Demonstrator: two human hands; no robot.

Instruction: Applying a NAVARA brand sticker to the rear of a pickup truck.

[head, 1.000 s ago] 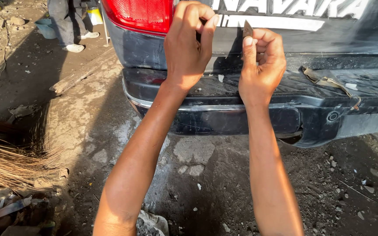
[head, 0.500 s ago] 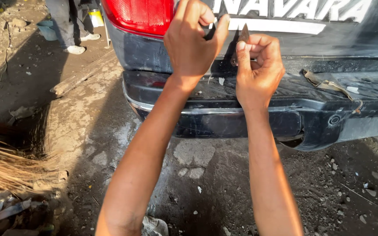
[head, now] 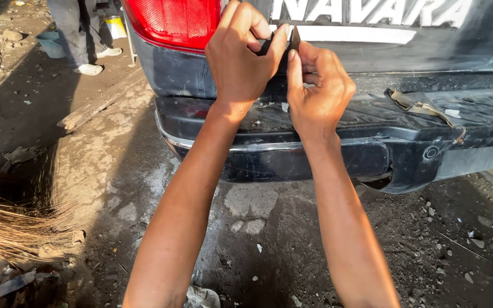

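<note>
Both my hands are raised against the tailgate (head: 486, 40) of a dark pickup, just right of its red tail light (head: 172, 20). My left hand (head: 238, 57) pinches a small dark piece (head: 266, 43) between thumb and forefinger. My right hand (head: 318, 88) pinches a thin, pointed dark strip (head: 295, 37) close beside it. The two fingertips nearly touch. I cannot tell whether the two dark pieces are one thing. Below the hands runs the dusty black rear bumper (head: 315, 154).
A crumpled strip of tape (head: 423, 108) lies on the bumper step at the right. Another person's legs (head: 72, 28) stand at the top left by a yellow can (head: 113, 25). A wooden plank (head: 101, 102) and a straw broom (head: 12, 228) lie on the dirt ground at the left.
My right hand has moved left and up, closing the gap to my left hand. Both keep their pinch on the dark pieces.
</note>
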